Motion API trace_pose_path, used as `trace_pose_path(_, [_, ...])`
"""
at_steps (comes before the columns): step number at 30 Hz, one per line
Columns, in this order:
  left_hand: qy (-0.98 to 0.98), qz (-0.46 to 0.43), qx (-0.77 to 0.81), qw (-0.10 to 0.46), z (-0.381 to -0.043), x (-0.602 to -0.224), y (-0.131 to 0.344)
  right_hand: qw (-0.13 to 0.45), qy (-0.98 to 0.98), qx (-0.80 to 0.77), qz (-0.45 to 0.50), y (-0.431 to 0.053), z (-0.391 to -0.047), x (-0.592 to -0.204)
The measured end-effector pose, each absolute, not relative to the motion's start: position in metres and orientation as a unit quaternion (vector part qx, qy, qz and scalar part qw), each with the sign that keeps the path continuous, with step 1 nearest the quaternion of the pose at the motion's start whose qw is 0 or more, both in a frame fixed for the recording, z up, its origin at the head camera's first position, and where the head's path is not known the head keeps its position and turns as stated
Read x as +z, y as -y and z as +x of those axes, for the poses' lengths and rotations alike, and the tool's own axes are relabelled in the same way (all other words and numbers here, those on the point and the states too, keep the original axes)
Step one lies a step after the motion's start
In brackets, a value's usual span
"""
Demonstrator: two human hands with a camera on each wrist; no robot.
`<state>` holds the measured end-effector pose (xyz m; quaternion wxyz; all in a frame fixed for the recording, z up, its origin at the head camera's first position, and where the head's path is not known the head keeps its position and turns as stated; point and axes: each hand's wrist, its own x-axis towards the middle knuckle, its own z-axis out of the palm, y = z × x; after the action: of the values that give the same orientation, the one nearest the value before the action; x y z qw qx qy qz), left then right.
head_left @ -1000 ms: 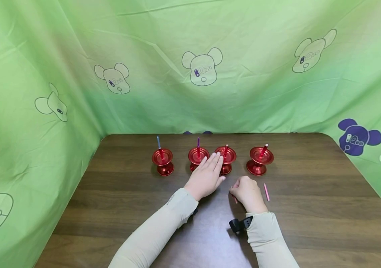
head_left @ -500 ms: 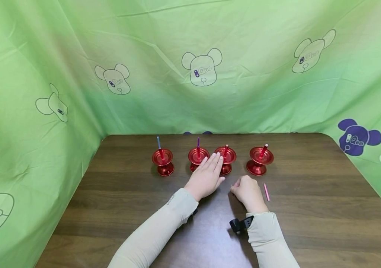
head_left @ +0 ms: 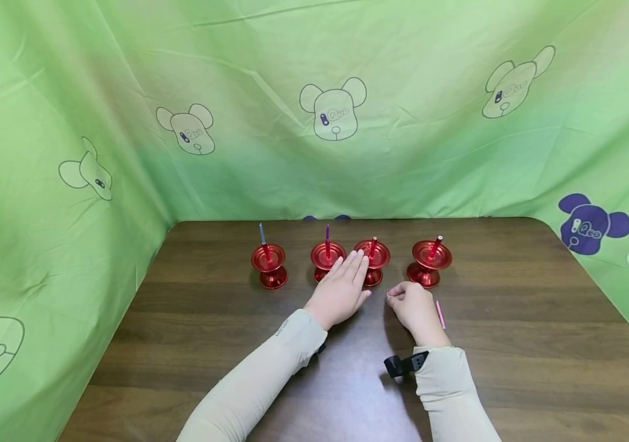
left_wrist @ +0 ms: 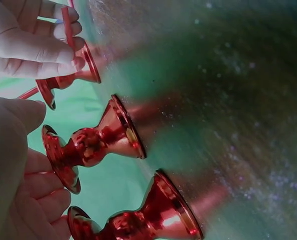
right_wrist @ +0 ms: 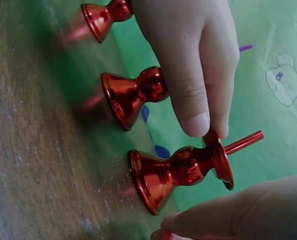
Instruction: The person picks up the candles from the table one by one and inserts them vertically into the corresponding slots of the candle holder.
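Four-legged counting aside, several shiny red candle holders stand in a row. My left hand (head_left: 339,294) reaches across the middle two with fingers straight. Its fingertips are right at the rim of the third holder (head_left: 382,258), whose red tube (right_wrist: 244,143) holds no candle. The second holder (head_left: 320,253) carries a purple candle (head_left: 328,234) and is partly hidden by that hand. In front of the third and fourth holders, my right hand (head_left: 415,310) pinches a thin pinkish-red candle (left_wrist: 67,27) between thumb and fingers; the left wrist view shows it best.
A blue candle (head_left: 261,233) stands in the leftmost holder (head_left: 268,260). The rightmost holder (head_left: 424,276) has a bare tube. A pink candle (head_left: 440,314) lies on the wooden table (head_left: 513,344) beside my right hand. A green cloth (head_left: 403,172) hangs behind.
My right hand has lifted the pinkish candle from the table and moved slightly forward and right, toward the holders. The left hand stays in place.
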<state>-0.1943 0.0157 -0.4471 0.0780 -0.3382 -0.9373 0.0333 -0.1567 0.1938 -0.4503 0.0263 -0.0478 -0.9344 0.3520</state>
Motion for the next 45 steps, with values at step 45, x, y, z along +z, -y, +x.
trace_pose_path(45, [0.933, -0.344, 0.045, 0.096, -0.194, -0.448, -0.012, 0.259, 0.819, 0.507, -0.071, -0.184, -0.172, -0.444])
